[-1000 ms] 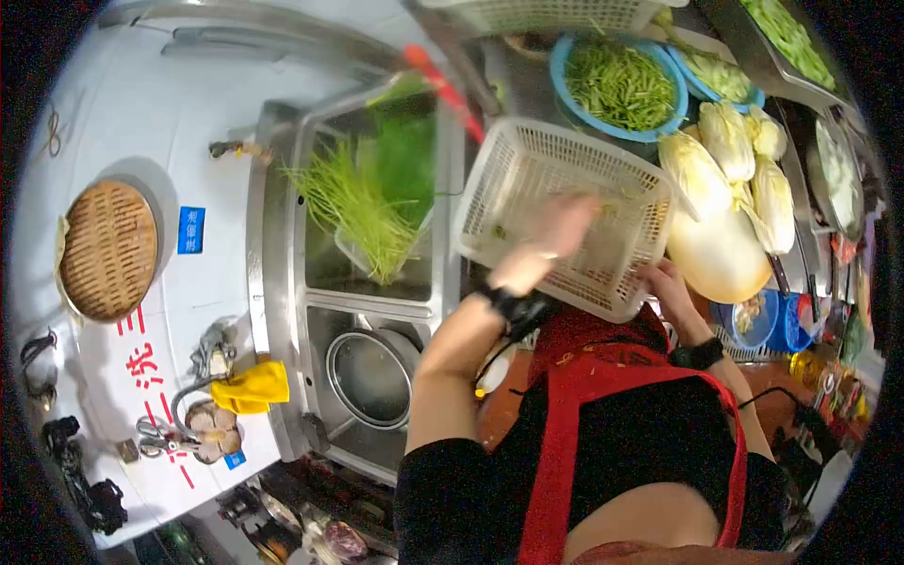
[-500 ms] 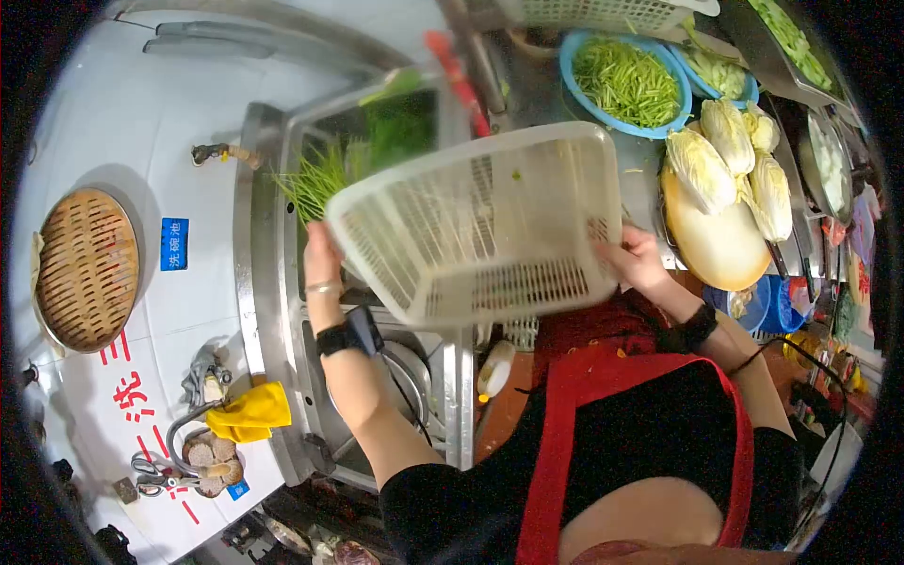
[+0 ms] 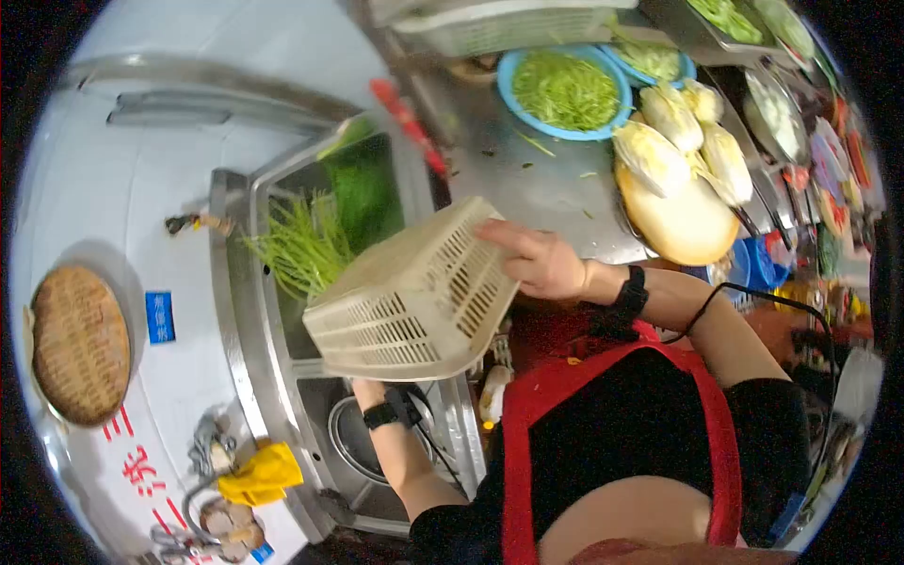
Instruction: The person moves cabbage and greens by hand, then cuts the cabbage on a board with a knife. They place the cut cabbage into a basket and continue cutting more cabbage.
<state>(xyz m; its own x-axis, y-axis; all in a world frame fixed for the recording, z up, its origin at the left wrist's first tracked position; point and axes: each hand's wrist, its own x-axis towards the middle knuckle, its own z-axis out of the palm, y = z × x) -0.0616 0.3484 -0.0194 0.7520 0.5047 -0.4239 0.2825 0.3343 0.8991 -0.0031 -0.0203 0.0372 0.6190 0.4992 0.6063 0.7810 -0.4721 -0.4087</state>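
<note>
A cream plastic basket (image 3: 414, 301) with slotted sides is tilted above the sink, its outer side and bottom turned toward me. My right hand (image 3: 539, 262) grips its right end, with the fingers over the slotted wall. Only the wrist part of my left hand (image 3: 369, 389) shows below the basket's near edge; its fingers are hidden behind the basket. Long green stalks (image 3: 301, 245) lie in the sink basin (image 3: 400, 179), just beyond the basket, beside darker green leaves (image 3: 363, 193).
Blue bowls of cut greens, the nearer one (image 3: 565, 89) fuller, stand on the steel counter (image 3: 556, 193). Several napa cabbages (image 3: 650, 155) rest on a round chopping board (image 3: 683, 226). A yellow cloth (image 3: 262, 474) and a woven tray (image 3: 80, 344) are at the left wall.
The basket has turned over from showing its inside to showing its outside, and moved left and down over the sink. My left hand has gone behind it. The view has shifted too.
</note>
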